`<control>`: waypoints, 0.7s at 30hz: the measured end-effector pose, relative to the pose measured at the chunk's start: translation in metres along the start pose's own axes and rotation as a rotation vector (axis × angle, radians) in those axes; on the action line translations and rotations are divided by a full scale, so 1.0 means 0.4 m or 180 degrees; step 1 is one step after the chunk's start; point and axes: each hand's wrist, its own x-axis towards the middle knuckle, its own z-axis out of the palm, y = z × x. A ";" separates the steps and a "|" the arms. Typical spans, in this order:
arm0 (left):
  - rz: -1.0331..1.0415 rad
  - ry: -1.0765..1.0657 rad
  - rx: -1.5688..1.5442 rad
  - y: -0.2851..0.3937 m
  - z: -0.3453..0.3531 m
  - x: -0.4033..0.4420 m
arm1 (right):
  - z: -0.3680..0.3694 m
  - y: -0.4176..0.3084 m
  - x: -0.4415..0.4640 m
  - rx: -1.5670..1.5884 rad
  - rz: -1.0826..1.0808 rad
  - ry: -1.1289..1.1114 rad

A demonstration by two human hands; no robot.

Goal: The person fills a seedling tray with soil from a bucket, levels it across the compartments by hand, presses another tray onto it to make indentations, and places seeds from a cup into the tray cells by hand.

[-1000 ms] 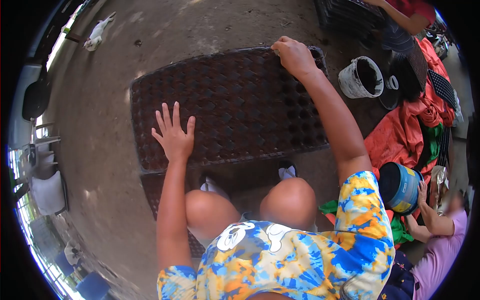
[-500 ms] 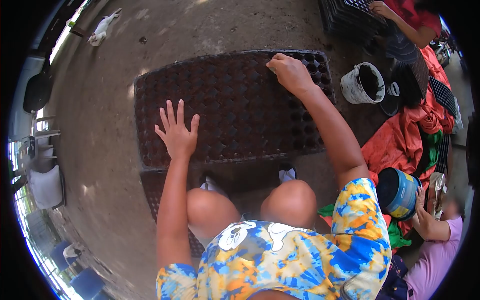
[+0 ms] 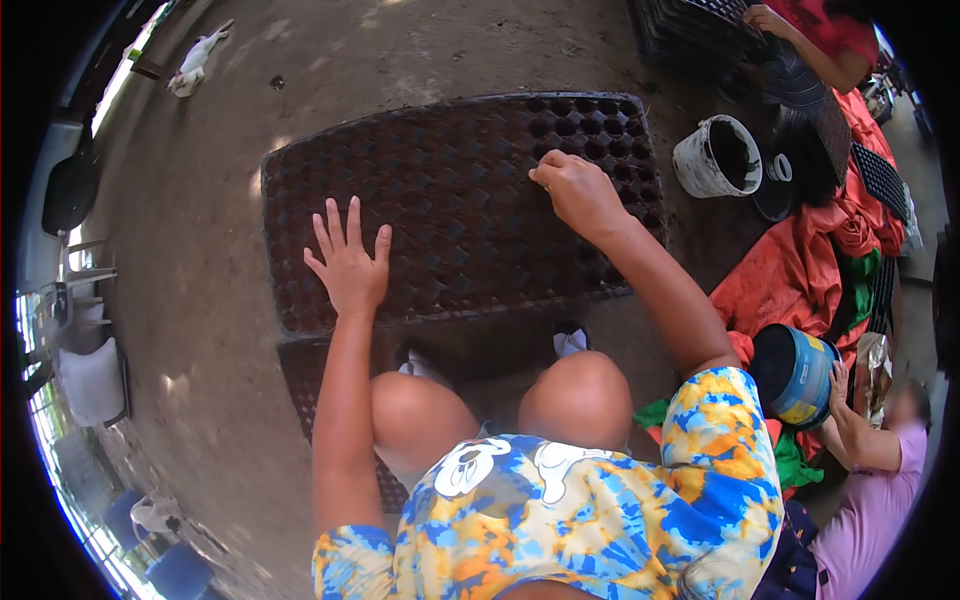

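Observation:
A large dark tray [image 3: 440, 200] with rows of round cells lies in front of my knees. Most cells look filled with brown material; those toward its right end show as dark hollows. My left hand [image 3: 348, 262] rests with fingers spread on the left part of the tray. My right hand [image 3: 578, 192] is over the right part, its thumb and fingertips pinched together. What the pinch holds, if anything, is too small to make out. Under the tray's lower left side, part of another celled tray [image 3: 305, 375] shows.
Right of the tray stands a smeared white bucket [image 3: 715, 158]. Beyond it are stacked black trays [image 3: 685, 40], a red tarp [image 3: 790, 270] and two people, one holding a blue bucket [image 3: 805, 378]. A white cat [image 3: 200, 60] lies at the upper left.
My right hand has moved from the tray's far edge down toward its middle, still pinched. Several hollow cells near the far edge now show uncovered. My left hand has stayed on the tray.

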 end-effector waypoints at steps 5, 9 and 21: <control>0.0014 0.0088 -0.0051 -0.001 0.008 0.002 | -0.029 -0.021 -0.023 0.0028 -0.0105 0.0133; 0.0017 0.0051 -0.0043 -0.003 0.015 0.000 | 0.033 -0.039 -0.066 -0.0124 -0.0066 0.0076; 0.0039 0.0089 -0.0009 -0.010 0.038 0.003 | 0.030 -0.051 -0.148 0.0154 -0.0142 0.0101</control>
